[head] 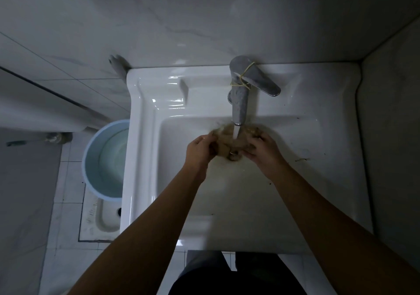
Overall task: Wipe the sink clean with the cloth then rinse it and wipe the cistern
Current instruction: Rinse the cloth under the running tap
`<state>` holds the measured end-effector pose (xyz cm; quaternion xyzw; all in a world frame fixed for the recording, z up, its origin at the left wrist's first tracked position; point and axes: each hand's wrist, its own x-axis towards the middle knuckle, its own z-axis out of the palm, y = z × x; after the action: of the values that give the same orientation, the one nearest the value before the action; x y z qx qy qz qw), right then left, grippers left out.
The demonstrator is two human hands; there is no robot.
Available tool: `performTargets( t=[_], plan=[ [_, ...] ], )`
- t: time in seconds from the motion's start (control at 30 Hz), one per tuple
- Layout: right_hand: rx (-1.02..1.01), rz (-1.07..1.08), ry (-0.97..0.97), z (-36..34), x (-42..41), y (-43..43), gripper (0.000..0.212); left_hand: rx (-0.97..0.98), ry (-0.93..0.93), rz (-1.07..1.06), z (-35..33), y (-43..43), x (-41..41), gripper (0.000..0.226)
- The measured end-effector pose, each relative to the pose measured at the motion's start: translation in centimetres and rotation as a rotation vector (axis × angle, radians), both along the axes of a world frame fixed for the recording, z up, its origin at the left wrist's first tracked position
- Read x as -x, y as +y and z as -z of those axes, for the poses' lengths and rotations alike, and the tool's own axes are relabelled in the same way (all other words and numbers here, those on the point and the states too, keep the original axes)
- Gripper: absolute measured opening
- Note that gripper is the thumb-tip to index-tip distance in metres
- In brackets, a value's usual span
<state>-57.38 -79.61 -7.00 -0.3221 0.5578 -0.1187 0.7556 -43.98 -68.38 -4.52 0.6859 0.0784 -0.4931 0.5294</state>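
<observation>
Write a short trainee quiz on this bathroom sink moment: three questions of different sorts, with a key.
1. True or false: water is running from the chrome tap onto the crumpled brown cloth.
2. Multiple choice: the cloth is held by A) the left hand alone, B) the right hand alone, C) both hands.
3. Fill in: the round light-blue bucket stands on the floor to the ____ of the white ceramic sink.

Key: 1 true. 2 C. 3 left.
</observation>
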Motion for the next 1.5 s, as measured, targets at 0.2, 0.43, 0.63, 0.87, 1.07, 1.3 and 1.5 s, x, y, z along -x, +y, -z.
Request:
performTargets(
  t=[0.2,0.43,0.63,0.87,1.07,1.3,1.5],
  plan=[
    [-0.271,0.098,-0.152,-1.3,-0.9,0.4,0.026,0.031,0.312,-0.047,-0.7,-0.4,0.3,0.024],
    [-0.142,-0.164,-0.172,-2.2,-1.5,0.2,0.04,-0.042,0.277,0.25,-1.2,-3.0,0.2,0.048],
    [0.28,-0.16,0.202,-2.6,-2.7,-1.0,0.019,-0.038,0.069,0.207,-0.8,-3.8,0.6,0.029],
    [0.369,-0.273,0.32,-2.7,-4.8,0.7,0.026,-0.094,-0.175,0.206,-0.6,-5.0,2.0,0.033],
    [0.418,-0.257,0.384,-2.5,-5.0,1.7,0.038,-0.158,-0.657,0.507,0.1,-4.4,2.3,0.029],
    [0.354,-0.26,0.298,-4.0,-5.0,1.3,0.027,-0.177,-0.214,0.005,0.7,-3.9,2.7,0.033],
    [0.358,-0.281,0.14,-4.3,-3.2,0.7,0.019,-0.003,0.352,0.076,0.6,-3.1,0.2,0.047]
  ],
)
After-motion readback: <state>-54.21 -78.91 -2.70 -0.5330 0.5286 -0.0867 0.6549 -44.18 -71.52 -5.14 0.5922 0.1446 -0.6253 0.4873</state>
